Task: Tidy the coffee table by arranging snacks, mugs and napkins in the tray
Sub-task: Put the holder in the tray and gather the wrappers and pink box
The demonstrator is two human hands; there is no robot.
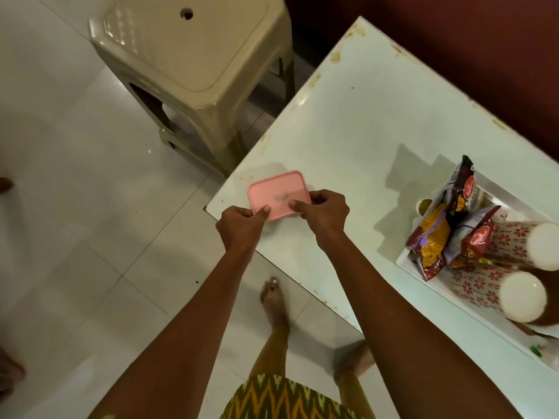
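Observation:
A pink lidded box (276, 189) sits near the left corner of the white coffee table (348, 125). My left hand (240, 225) grips its near left edge, thumb on the lid. My right hand (323, 211) grips its near right edge, thumb pressed on the lid as well. At the right, a white tray (502, 192) holds several snack packets (438, 237) standing upright and two floral-patterned mugs (511, 240) lying on their sides. No napkins can be made out.
A beige plastic stool (193, 71) stands on the white tiled floor just beyond the table's left corner. A dark red wall (453, 40) runs behind the table. My bare feet are on the floor by the table's near edge.

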